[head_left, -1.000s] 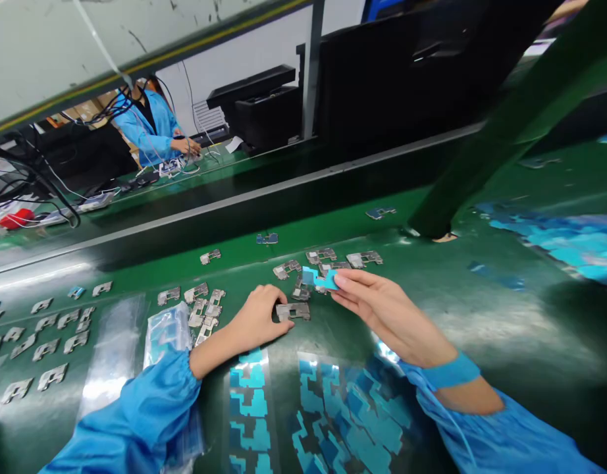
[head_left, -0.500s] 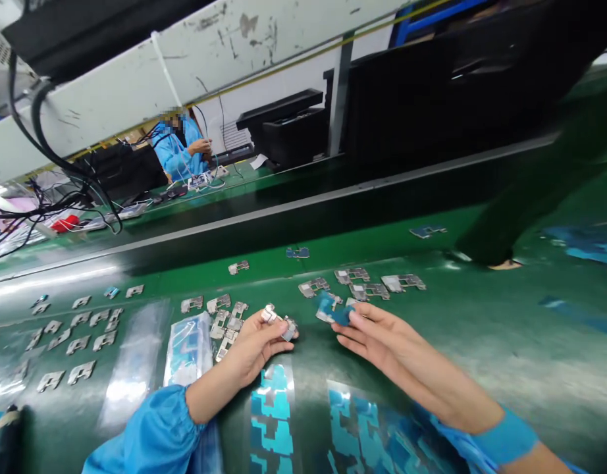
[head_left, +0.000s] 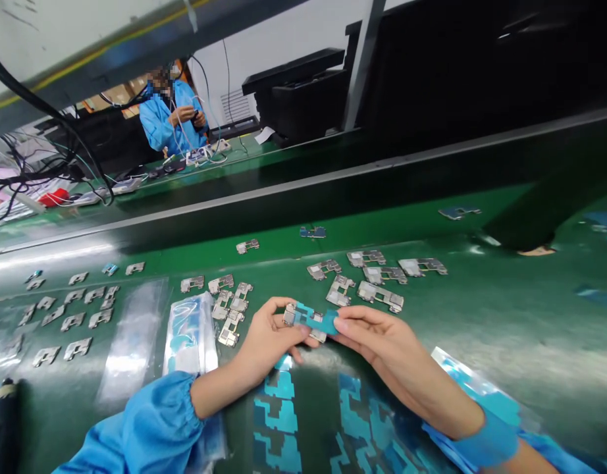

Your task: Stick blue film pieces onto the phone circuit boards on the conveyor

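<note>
Between the fingers of my left hand (head_left: pixel 276 332) is a small silver circuit board (head_left: pixel 290 315), held above the mat. My right hand (head_left: pixel 377 339) pinches the end of a blue die-cut film piece (head_left: pixel 328 322). That film lies over the face of the board; whether it sticks there I cannot tell. Just beyond my right hand, several loose circuit boards (head_left: pixel 381 296) lie on the green mat, and more boards (head_left: pixel 230 328) are left of my left hand. Below the hands, strips of blue die-cut film (head_left: pixel 278 415) and further film pieces (head_left: pixel 355 415) lie flat.
Rows of boards (head_left: pixel 72 321) spread across the left. A clear plastic bag of film (head_left: pixel 191 336) lies beside my left forearm, and another film packet (head_left: pixel 481 385) by my right forearm. A metal-edged ledge (head_left: pixel 264 191) runs behind. Across it, a person in blue (head_left: pixel 172 118) works beside cables.
The blue film in my right hand has moved left onto the board in my left hand. The two hands have come together. The head view has shifted.
</note>
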Demonstrator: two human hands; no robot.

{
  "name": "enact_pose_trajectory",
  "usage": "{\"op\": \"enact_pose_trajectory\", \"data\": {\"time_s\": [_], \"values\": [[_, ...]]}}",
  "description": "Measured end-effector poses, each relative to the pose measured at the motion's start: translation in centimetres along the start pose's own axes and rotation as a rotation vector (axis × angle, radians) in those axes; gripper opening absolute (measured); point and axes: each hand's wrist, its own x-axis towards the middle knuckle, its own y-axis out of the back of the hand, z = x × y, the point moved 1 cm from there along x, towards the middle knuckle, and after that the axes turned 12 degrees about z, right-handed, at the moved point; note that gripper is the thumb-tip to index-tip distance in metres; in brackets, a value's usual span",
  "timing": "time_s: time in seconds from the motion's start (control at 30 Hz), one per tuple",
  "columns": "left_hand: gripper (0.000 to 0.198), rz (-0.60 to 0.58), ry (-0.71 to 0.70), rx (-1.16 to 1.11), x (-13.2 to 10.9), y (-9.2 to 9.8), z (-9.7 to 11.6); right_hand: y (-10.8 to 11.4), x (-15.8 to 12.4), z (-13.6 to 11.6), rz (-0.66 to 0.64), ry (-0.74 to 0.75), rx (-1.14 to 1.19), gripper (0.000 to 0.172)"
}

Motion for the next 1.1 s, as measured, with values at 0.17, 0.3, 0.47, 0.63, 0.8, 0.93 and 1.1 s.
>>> {"op": "enact_pose_trajectory", "data": {"time_s": [0.17,0.3,0.47,0.63,0.8,0.93,1.1], "values": [[0.077,-0.090,0.043,-0.030,-0.6,-0.3,0.5,0.7,0.1,-0.6,0.035,0.009,-0.030,0.047],[0.064,-0.055,0.039,-0.015,-0.9,-0.2,0.4,0.7,-0.2,-1.1,0.018,0.009,-0.096,0.039],[0.055,-0.083,-0.015,0.036,-0.9,0.3,-0.2,0.9,-0.4,-1.4,0.039,0.023,-0.208,0.037],[0.053,-0.100,-0.064,0.083,-0.9,0.5,-0.6,1.1,-0.3,-1.4,0.065,0.034,-0.268,0.037],[0.052,-0.091,-0.069,0.079,-1.2,0.3,-0.2,1.2,-0.3,-1.4,0.061,0.037,-0.341,0.040],[0.047,-0.068,-0.040,0.091,-1.4,0.2,0.2,1.1,-0.3,-1.5,0.075,0.042,-0.362,0.041],[0.047,-0.054,-0.031,0.100,-1.5,0.2,0.1,1.4,0.0,-1.2,0.075,0.050,-0.375,0.042]]}}
